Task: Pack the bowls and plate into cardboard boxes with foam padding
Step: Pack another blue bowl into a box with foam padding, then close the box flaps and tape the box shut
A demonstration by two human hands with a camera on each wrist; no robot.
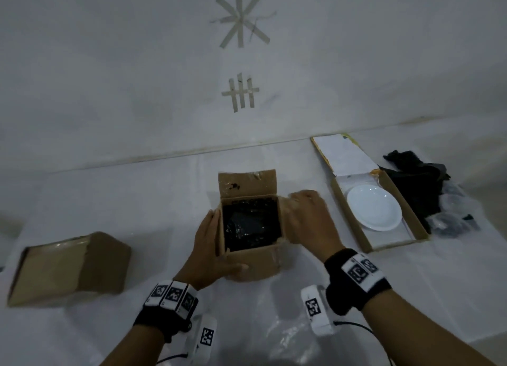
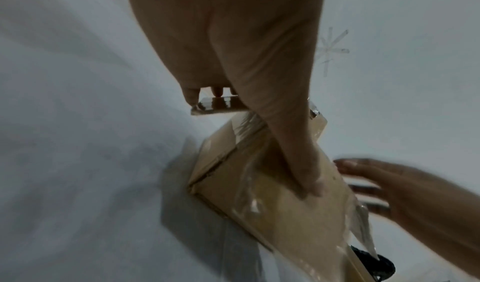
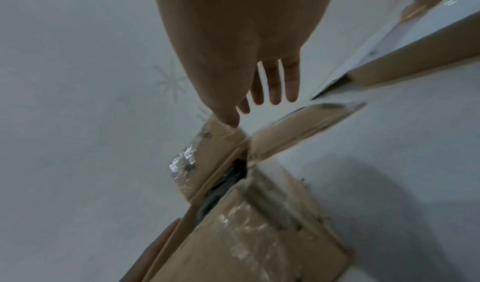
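A small open cardboard box (image 1: 260,260) stands at the middle of the table, lined with black foam (image 1: 251,225); no bowl shows in it. My left hand (image 1: 211,250) grips its near left corner, thumb across the front face (image 2: 272,184), fingers on the left flap (image 2: 218,105). My right hand (image 1: 310,220) lies over the right flap with straight, spread fingers (image 3: 275,85), and nothing is in it. The far flap (image 1: 247,184) stands upright. A white plate (image 1: 374,207) lies in a flat open box (image 1: 395,245) on the right.
A closed cardboard box (image 1: 68,266) sits at the left. A heap of black foam (image 1: 422,184) lies at the far right, beyond the flat box. Clear plastic film (image 1: 288,335) covers the white table near me. A wall with tape marks (image 1: 241,17) rises behind.
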